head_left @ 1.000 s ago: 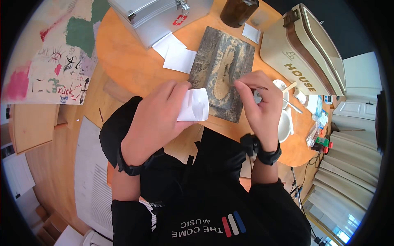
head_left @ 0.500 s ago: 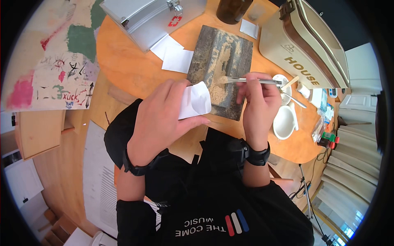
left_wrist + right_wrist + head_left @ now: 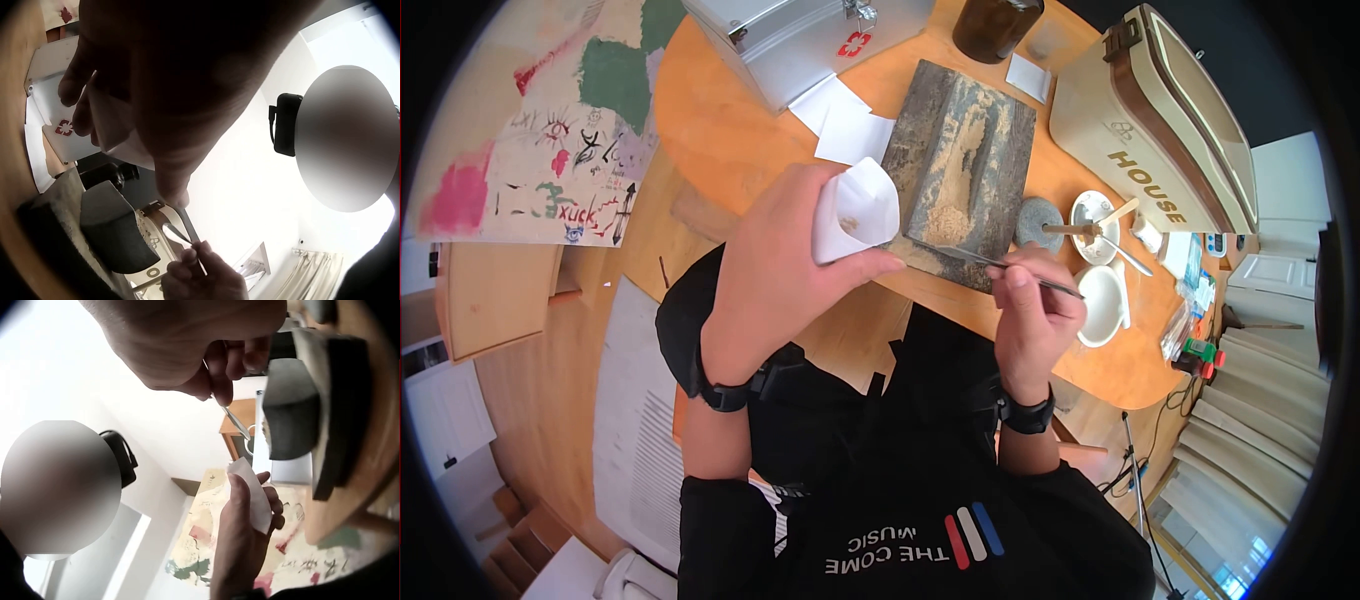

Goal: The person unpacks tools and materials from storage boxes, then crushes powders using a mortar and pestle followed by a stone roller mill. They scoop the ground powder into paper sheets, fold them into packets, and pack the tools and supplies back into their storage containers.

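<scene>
My left hand [image 3: 772,240] grips a white paper packet [image 3: 875,205], its mouth held open and a little brown matter visible inside. Right of it, my right hand [image 3: 1040,318] pinches a slim metal spatula [image 3: 972,256] by its handle. The blade points left, over the near end of a dark grey stone trough [image 3: 1012,150]. Tan powder [image 3: 946,224] coats the trough's long hollow and heaps at the near end. In the right wrist view, the spatula [image 3: 236,420] slants toward the packet [image 3: 255,495] with a gap between them.
A stone wheel with a wooden handle [image 3: 1040,220] lies right of the trough, by a bowl with sticks [image 3: 1088,207] and a white mortar [image 3: 1100,310]. Paper sheets [image 3: 855,135], a metal case [image 3: 800,50], a brown jar [image 3: 997,28] and a beige box [image 3: 1140,130] stand around.
My right hand has brought the spatula from the trough's middle toward its near end. The left hand has turned the packet's mouth upward. The stone wheel, earlier behind my right hand, now shows.
</scene>
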A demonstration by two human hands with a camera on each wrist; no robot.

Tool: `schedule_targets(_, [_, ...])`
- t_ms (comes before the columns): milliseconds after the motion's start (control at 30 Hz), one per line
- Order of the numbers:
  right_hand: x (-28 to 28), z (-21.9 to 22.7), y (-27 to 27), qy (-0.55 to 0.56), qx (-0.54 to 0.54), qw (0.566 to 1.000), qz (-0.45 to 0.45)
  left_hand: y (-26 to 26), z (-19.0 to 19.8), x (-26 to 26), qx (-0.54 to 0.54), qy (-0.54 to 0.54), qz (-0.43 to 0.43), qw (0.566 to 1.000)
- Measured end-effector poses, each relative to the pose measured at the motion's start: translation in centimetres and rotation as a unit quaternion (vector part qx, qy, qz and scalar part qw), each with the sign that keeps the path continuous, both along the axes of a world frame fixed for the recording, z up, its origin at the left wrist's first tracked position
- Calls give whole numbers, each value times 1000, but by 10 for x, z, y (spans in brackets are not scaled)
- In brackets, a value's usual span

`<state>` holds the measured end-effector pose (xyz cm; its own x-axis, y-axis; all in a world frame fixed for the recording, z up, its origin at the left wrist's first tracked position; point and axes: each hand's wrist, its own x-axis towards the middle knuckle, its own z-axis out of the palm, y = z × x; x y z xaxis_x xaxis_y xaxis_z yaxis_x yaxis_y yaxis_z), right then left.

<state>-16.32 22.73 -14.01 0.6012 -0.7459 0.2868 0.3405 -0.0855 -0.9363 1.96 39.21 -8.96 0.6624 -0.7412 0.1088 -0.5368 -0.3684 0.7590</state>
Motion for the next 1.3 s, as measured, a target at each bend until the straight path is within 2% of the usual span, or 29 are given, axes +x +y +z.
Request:
schedule_targets(67, [0,-12,4,23,34,999,3,0,-1,0,-7,-1,0,1000])
schedule_targets(133, [7,-16,0,19,24,1000,1,-3,-1,-1,-5,-1,-5,1000])
schedule_targets(200, [16,-11,-2,-2,80,996,-37,-4,-1,-2,-4,-2,-10,1000])
schedule_targets(267, [18,-9,-6,0,81,995,-59,-5,-2,-2,-4,-15,-8,1000])
schedule_targets(367, [14,-7,-9,18,-61,998,-26,-6,0,-2,-7,-12,-15,1000])
schedule_targets(467, [21,-2,-11,56,-117,989,-70,-6,-1,-4,7,-30,-31,999])
schedule_targets(533, [20,3,-10,51,-83,991,-93,-3,-5,-1,29,-38,-47,998])
schedule_targets(600, [16,5,-12,31,-161,980,-114,-1,-5,1,49,-49,-63,996])
schedule_targets(633, [21,5,-15,24,-247,960,-127,0,-5,1,57,-50,-67,995])
schedule_targets(667, [25,8,-17,24,-248,960,-128,-1,-5,0,65,-50,-73,994])
schedule_targets(733, [34,21,-16,118,-400,899,-129,-2,-4,-2,75,-50,-79,993])
schedule_targets(767, [39,25,-15,124,-421,891,-121,-2,-4,-2,86,-53,-81,992])
schedule_targets(800, [40,26,-11,123,-421,890,-122,-1,-3,-2,85,-54,-81,992])
schedule_targets(867, [36,30,-2,170,-331,926,-69,-1,-1,-3,80,-60,-79,992])
schedule_targets(933, [35,29,-1,172,-314,932,-53,-1,-2,-2,75,-60,-78,992])
schedule_targets(1000, [37,29,3,153,-177,970,-63,0,-4,-3,75,-59,-77,992])
schedule_targets(1033, [35,27,2,153,-175,971,-62,0,-5,-3,71,-62,-74,993])
schedule_targets(1100, [31,25,-4,138,-277,950,-41,0,-5,-3,65,-66,-72,993])
schedule_targets(1200, [26,28,8,159,-274,948,-41,-3,-4,-5,52,-72,-72,993])
schedule_targets(1267, [29,24,12,146,-264,952,-42,-4,-1,-6,52,-73,-69,994])
schedule_targets(1300, [29,24,15,143,-133,980,-38,-4,-2,-7,53,-73,-70,994])
